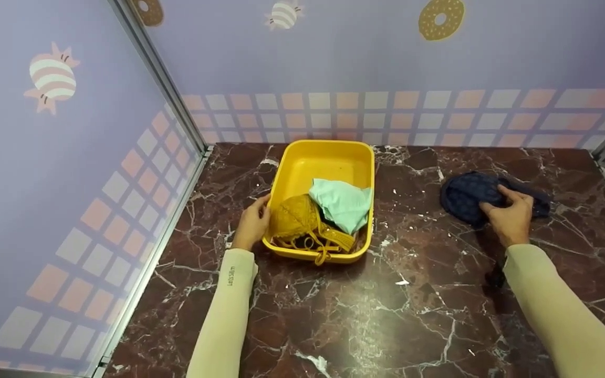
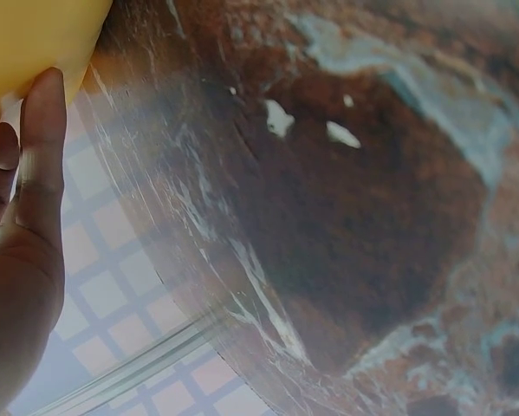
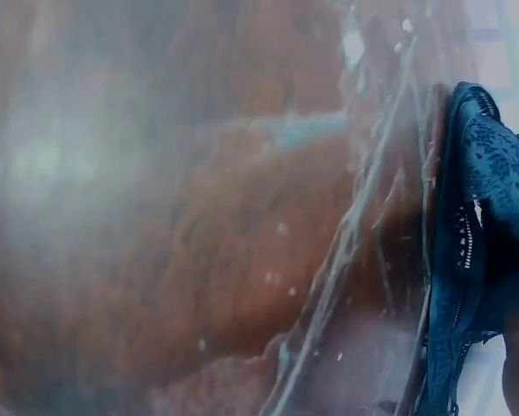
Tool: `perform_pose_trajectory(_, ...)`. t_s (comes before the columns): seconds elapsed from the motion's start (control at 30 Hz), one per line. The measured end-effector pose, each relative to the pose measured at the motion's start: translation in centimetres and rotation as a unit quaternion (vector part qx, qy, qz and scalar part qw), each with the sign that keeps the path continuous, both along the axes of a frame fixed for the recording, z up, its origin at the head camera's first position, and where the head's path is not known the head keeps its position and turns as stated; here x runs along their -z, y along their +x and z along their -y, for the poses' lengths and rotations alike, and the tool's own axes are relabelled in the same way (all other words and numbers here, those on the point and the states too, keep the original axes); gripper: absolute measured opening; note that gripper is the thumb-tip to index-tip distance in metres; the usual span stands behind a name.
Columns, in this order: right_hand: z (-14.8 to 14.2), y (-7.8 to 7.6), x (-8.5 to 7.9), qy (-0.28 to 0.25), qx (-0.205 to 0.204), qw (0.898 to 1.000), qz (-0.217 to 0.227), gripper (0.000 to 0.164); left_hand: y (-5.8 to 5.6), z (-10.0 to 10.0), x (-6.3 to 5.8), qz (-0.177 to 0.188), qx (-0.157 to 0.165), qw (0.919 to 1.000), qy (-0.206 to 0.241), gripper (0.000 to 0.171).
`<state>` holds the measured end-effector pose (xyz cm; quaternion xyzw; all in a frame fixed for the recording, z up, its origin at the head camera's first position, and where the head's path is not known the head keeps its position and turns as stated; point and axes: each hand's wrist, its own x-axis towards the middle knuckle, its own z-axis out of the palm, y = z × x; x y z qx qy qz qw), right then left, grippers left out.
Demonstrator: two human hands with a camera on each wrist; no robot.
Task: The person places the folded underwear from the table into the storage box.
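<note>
A navy bra with a patterned cup lies folded on the marble surface at the right. My right hand pinches it between thumb and fingers; in the right wrist view, the bra shows its lacy cup and stitched edge. At the left, my left hand touches the outer side of a yellow tub. Nearly straight fingers meet the tub's wall in the left wrist view. Inside the tub's near half are a mustard bra and a folded mint-green cloth.
Dark red marble with white veins forms the work surface. A patterned lilac panel stands behind it, and another panel closes off the left. Metal strips run along the panel edges. A strip of panel also borders the right.
</note>
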<state>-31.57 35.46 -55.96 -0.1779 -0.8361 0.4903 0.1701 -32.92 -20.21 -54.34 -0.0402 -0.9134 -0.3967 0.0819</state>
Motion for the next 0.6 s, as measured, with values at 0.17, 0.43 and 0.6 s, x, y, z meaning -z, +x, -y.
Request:
perform_pose_trajectory(0.17, 0.6, 0.2, -0.5, -0.050, 0.009, 0.999, 0.014, 0.072, 0.0, 0.0, -0.1, 0.009, -0.006, 0.9999, -0.005, 0.038)
perform_pose_trajectory(0.43, 1.2, 0.1, -1.0, 0.007, 0.021, 0.999, -0.046, 0.043, -0.1, -0.1, -0.1, 0.001, -0.005, 1.0000, -0.005, 0.039)
perform_pose_trajectory(0.6, 1.9, -0.1, -1.8, 0.026, -0.008, 0.995, -0.096, 0.034, 0.0, 0.0, 0.0, 0.008, -0.002, 1.0000, -0.003, 0.039)
